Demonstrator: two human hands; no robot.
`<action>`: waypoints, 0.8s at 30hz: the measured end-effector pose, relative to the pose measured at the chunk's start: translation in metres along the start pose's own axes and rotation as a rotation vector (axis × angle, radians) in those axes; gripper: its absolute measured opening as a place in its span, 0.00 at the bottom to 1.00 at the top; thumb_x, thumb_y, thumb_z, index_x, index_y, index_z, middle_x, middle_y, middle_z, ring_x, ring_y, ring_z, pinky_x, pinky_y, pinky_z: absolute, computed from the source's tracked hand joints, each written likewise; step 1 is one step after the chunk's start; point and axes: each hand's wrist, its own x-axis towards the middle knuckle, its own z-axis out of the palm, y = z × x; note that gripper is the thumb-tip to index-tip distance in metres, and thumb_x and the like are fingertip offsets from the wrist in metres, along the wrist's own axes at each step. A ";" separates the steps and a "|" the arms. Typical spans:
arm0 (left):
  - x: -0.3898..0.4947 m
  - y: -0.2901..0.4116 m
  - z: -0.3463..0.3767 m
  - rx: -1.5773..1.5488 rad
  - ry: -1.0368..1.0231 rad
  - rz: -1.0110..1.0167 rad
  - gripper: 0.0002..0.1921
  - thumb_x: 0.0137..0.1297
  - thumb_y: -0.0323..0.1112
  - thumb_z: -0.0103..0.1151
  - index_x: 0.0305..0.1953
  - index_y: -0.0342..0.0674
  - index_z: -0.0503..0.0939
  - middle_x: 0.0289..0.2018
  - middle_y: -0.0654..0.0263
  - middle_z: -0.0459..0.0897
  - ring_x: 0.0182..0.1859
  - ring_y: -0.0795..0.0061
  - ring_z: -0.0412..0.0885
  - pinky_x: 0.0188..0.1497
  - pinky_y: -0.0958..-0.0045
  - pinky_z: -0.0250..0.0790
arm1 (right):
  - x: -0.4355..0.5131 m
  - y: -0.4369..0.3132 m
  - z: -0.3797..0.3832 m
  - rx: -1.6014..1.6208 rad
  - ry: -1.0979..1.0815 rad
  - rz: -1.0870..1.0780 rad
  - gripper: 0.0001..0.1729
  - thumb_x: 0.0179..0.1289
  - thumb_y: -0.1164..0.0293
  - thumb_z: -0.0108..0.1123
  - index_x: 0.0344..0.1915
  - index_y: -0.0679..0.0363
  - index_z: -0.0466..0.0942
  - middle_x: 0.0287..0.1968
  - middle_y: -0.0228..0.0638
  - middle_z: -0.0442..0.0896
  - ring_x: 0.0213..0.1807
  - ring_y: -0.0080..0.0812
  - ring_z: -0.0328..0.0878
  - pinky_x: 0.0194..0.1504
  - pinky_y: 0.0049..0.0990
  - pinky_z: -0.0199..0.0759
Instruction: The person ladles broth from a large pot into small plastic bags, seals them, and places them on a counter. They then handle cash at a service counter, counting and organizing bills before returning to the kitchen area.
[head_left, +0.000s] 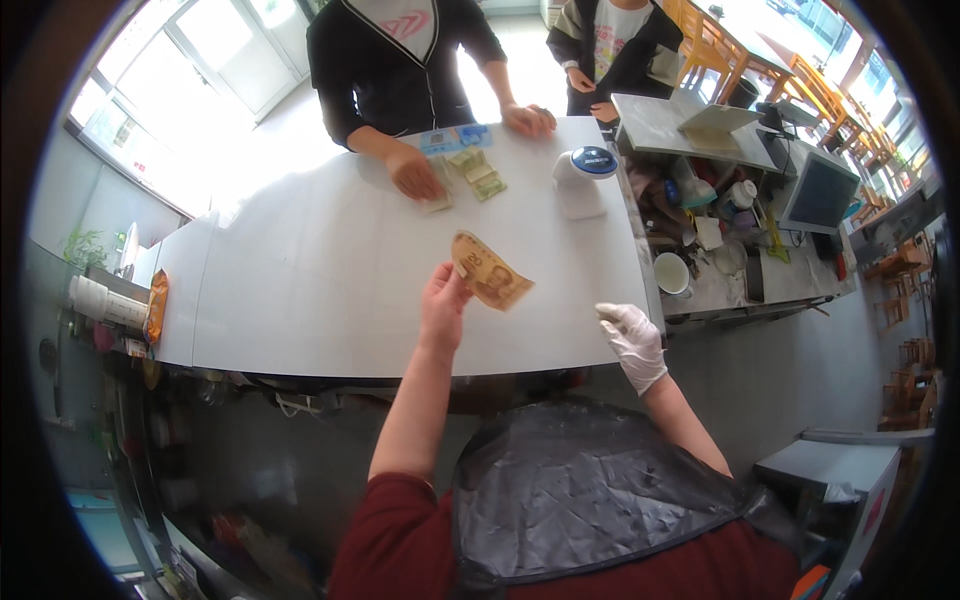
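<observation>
My bare left hand (444, 304) holds a yellowish-brown 20 banknote (493, 272) by its left end, raised over the white counter (300, 300). To the right, near the counter's edge, is my right hand (632, 343) in a white glove, its fingers bent and no object visible in it. Green folded banknotes (480, 174) lie on the far part of the counter. Beside them a person's hand (415, 174) rests on another pale note (439, 196). The same person's other hand (529, 120) leans on the counter.
A white scanner-like device (581, 184) with a blue-rimmed top stands at the counter's right. Beyond it a cluttered shelf holds a white cup (672, 273) and a monitor (820, 193). A blue printed card (469, 138) lies at the far edge. A second person (611, 56) stands behind.
</observation>
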 end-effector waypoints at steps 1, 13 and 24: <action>-0.012 -0.001 0.008 -0.107 -0.062 -0.046 0.14 0.77 0.34 0.50 0.58 0.35 0.73 0.51 0.64 0.83 0.51 0.73 0.82 0.58 0.68 0.71 | 0.004 -0.006 0.008 0.018 0.040 -0.069 0.15 0.64 0.76 0.65 0.52 0.60 0.81 0.45 0.36 0.84 0.43 0.29 0.82 0.45 0.26 0.76; -0.050 -0.002 0.027 -0.283 -0.196 -0.287 0.23 0.78 0.42 0.50 0.67 0.36 0.65 0.61 0.61 0.76 0.64 0.66 0.74 0.68 0.60 0.65 | 0.022 -0.038 0.062 0.508 -0.144 0.356 0.10 0.67 0.69 0.67 0.42 0.65 0.84 0.33 0.28 0.85 0.30 0.16 0.77 0.31 0.18 0.70; -0.070 -0.041 0.093 -0.331 -0.480 -0.556 0.28 0.80 0.49 0.39 0.71 0.36 0.61 0.65 0.54 0.71 0.66 0.60 0.71 0.71 0.56 0.61 | -0.086 -0.045 0.051 0.582 0.342 0.490 0.08 0.69 0.74 0.63 0.43 0.67 0.82 0.32 0.27 0.83 0.31 0.13 0.77 0.32 0.14 0.70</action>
